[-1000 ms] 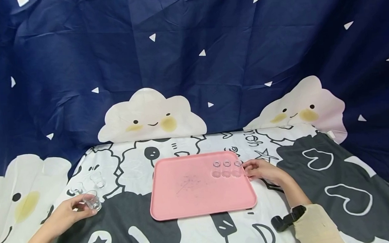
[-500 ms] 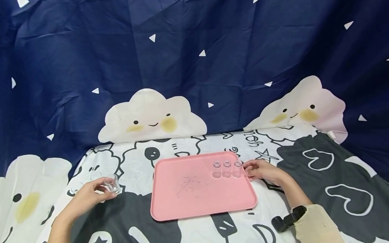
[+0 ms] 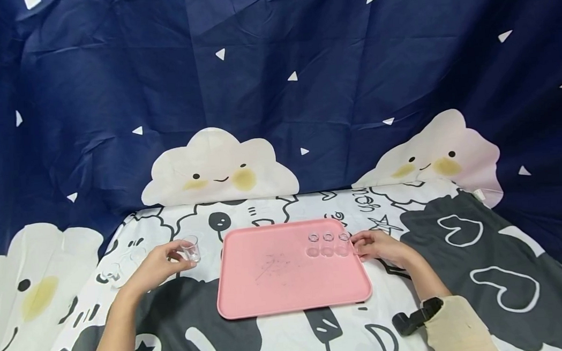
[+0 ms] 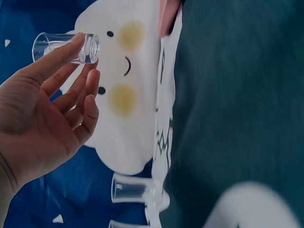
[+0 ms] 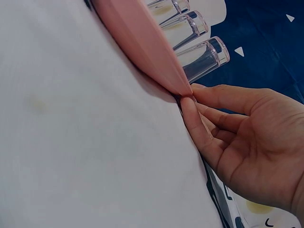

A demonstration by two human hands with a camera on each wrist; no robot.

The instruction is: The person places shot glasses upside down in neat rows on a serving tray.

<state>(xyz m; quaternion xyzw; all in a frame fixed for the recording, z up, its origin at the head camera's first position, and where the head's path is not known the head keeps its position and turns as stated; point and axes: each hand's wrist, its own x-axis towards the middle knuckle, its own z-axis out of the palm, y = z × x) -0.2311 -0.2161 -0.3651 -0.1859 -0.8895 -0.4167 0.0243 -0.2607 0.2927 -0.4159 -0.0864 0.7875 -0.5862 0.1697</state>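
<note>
My left hand (image 3: 158,266) pinches a small clear shot glass (image 3: 191,249) between thumb and fingers, left of the pink tray (image 3: 269,299). In the left wrist view the glass (image 4: 66,47) has a thick base, and the other fingers are curled loosely below it. On the tray's back right part, three clear shot glasses stand upside down in a row, the rightmost glass (image 5: 205,59) close to my right hand (image 3: 377,245). Thumb and index finger of that hand pinch the tray's right rim (image 5: 183,88).
More clear glasses (image 4: 130,188) stand at the left of the cloth, partly behind my left hand in the head view. The patterned black and white cloth (image 3: 291,341) lies under the tray. A dark blue curtain (image 3: 264,64) with clouds hangs behind.
My left hand has carried the shot glass rightward and away from me, from the left of the cloth toward the tray. The right hand and the tray stay in place.
</note>
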